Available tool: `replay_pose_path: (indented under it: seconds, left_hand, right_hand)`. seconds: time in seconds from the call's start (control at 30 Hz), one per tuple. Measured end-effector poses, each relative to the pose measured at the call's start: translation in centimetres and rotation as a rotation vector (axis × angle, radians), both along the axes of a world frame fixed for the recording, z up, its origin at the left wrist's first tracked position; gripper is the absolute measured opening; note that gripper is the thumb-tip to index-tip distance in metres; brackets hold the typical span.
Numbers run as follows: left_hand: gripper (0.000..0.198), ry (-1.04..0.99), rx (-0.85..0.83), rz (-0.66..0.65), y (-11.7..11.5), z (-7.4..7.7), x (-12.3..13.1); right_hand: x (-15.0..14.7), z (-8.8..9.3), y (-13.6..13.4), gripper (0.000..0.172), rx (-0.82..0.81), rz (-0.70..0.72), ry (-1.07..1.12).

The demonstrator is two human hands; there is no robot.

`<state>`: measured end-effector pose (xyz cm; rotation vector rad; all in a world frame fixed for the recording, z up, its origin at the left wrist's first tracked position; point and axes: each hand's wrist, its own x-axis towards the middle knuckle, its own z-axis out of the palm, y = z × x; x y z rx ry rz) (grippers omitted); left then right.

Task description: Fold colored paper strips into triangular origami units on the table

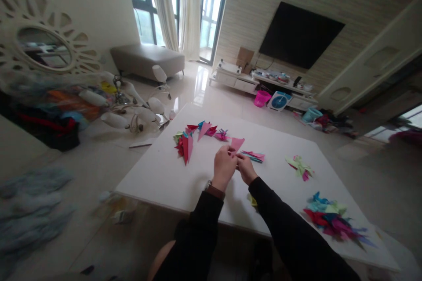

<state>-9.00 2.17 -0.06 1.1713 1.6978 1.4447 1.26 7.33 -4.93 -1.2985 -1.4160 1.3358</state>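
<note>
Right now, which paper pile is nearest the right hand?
The pink and teal stack, just beyond it; green cluster, multicoloured pile and left arc lie farther.

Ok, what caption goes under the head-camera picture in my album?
Left hand and right hand meet at pink paper above a white table dotted with colourful folded paper.

"What's being worn there?"
"A black left sleeve (204,230) and a matching right sleeve (290,224), both long."
"Anything else?"
"A brown strap (216,191) at the left sleeve's end, with a shiny silvery piece"
</note>
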Motion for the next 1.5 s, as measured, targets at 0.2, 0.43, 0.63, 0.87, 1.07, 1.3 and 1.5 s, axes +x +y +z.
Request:
replay_pose_path:
  seconds: [0.2,0.43,0.63,0.87,1.07,1.3,1.5]
  left_hand:
    - [0.042,0.048,-0.047,-0.384,-0.3,-2.7,5.5]
    - [0.036,-0.103,-0.006,-0.452,0.3,-2.6,9.4]
    - [0.036,-0.407,0.019,-0.606,1.9,-1.5,10.9]
    - [0.041,-0.606,-0.018,-0.54,2.9,-1.5,12.1]
    - [0.041,-0.819,-0.011,-0.474,3.1,-2.9,12.0]
    - [0.048,-0.697,-0.02,-0.449,4.0,-2.7,11.6]
    - [0.045,-0.824,-0.005,-0.477,5.3,-3.3,11.9]
  right_hand:
    - [9.5,0.6,-2.4,0.022,-0.042,-0.114,0.077]
    - [13.1,2.0,-2.9,0.024,0.078,-0.052,0.15]
    - [15.8,3.7,-1.6,0.025,0.118,-0.062,0.156]
    - [16.9,4.1,-0.3,0.027,0.146,-0.098,0.193]
    - [16.4,4.1,-0.3,0.026,0.159,-0.098,0.23]
    - [15.4,3.7,0.4,0.022,0.188,-0.159,0.216]
    - [15.4,2.9,1.1,0.02,0.254,-0.212,0.132]
